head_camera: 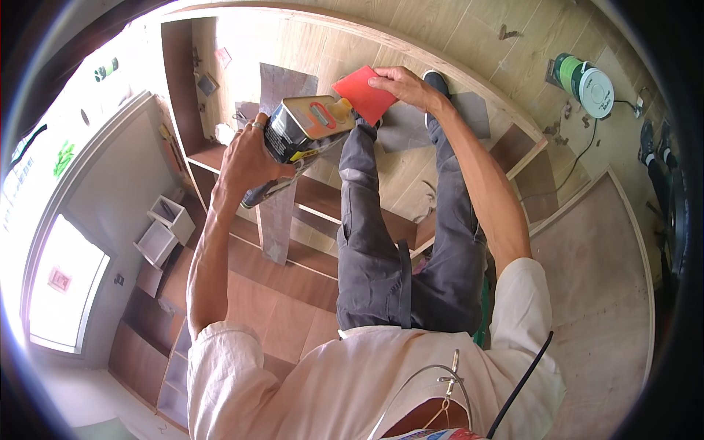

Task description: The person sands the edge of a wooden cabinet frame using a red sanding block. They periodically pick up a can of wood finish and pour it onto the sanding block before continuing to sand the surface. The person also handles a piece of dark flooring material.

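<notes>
My left hand [250,157] grips a rectangular metal can [291,137] with dark printed sides bearing writing. The can is tilted, its top facing away from me and its yellow spout [344,105] towards the right. Close by the spout is a thin red square sheet [363,94], possibly a plastic spreader. My right hand [404,85] pinches this sheet at its far right edge, thumb on top. Whether spout and sheet touch, or any liquid flows, I cannot tell. Part of the can's lower side is behind my left hand.
A wooden cabinet frame [330,25] lies around my legs on the wood-look floor. Dark flat sheets [286,82] lie inside it. A green and white canister [597,91] and a cable stand at right, near another person's shoes [647,142]. A framed panel [594,275] lies at right.
</notes>
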A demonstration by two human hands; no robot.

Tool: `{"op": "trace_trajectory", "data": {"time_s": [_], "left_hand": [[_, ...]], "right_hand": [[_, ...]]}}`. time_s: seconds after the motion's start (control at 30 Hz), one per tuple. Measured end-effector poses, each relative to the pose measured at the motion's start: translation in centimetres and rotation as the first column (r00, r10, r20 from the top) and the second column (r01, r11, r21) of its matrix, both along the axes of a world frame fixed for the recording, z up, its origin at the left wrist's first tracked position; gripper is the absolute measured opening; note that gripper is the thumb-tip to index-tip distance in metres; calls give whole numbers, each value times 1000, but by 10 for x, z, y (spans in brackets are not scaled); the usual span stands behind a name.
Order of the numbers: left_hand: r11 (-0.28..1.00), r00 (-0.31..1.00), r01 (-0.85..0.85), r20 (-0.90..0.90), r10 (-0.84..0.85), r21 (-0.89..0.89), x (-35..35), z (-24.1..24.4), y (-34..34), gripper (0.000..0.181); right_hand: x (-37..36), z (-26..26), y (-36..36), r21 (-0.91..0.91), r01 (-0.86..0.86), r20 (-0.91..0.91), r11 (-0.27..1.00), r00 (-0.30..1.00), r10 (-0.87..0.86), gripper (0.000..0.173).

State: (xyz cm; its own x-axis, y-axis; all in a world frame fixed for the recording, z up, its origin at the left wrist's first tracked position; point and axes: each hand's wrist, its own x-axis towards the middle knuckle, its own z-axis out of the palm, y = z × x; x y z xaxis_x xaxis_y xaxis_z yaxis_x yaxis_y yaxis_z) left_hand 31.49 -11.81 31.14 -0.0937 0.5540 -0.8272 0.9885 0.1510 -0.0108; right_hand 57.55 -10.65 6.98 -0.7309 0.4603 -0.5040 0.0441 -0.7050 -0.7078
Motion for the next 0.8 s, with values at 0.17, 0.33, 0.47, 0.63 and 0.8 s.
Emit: {"op": "trace_trajectory", "data": {"time_s": [0.17,0.33,0.47,0.63,0.8], "left_hand": [[1000,1000,5,23,-5,-6,0,-1,3,89],[1000,1000,14,3,-14,-12,-2,-1,4,88],[999,1000,-5,-28,4,-43,-5,-1,6,87],[999,1000,-3,-20,2,-44,-3,-3,8,87],[998,1000,4,-20,-6,-62,-2,-4,9,90]], "right_hand": [[-4,-7,-3,9,-13,3,1000,1000,13,46],[-14,-3,-3,-46,-31,-2,998,1000,31,48],[-20,-1,-1,-98,-47,-22,994,999,45,49],[-21,-18,-4,-52,-45,-24,998,999,43,51],[-22,-8,3,-64,-42,-7,997,999,41,51]]}}
